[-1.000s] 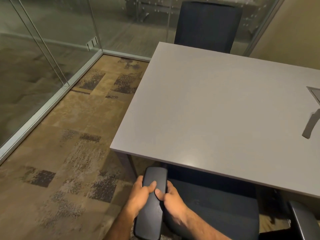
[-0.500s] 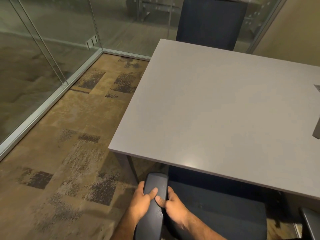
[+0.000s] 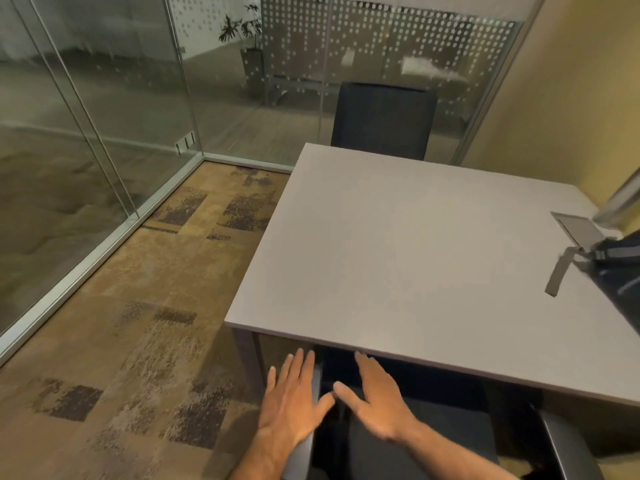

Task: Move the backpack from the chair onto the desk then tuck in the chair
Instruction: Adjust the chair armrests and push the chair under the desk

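Note:
The dark backpack [image 3: 620, 271] lies on the grey desk [image 3: 398, 258] at its right edge, partly cut off by the frame, with a grey strap [image 3: 557, 275] trailing onto the desktop. The dark office chair [image 3: 433, 438] sits below the desk's near edge, its seat partly under the desktop. My left hand [image 3: 294, 400] and my right hand [image 3: 377, 400] hover flat with fingers spread above the chair's left armrest [image 3: 301, 455], holding nothing. The chair's right armrest [image 3: 568, 448] shows at the lower right.
A second dark chair [image 3: 384, 121] stands behind the desk's far side. Glass walls [image 3: 86, 133] enclose the left and back of the room. Patterned brown carpet [image 3: 138, 323] spreads to the left of the desk. A grey cable hatch [image 3: 576, 228] is set in the desktop.
Both hands have let go of the chair's left armrest and opened flat above it. The view has lifted, so the backpack on the desk and the back wall now show.

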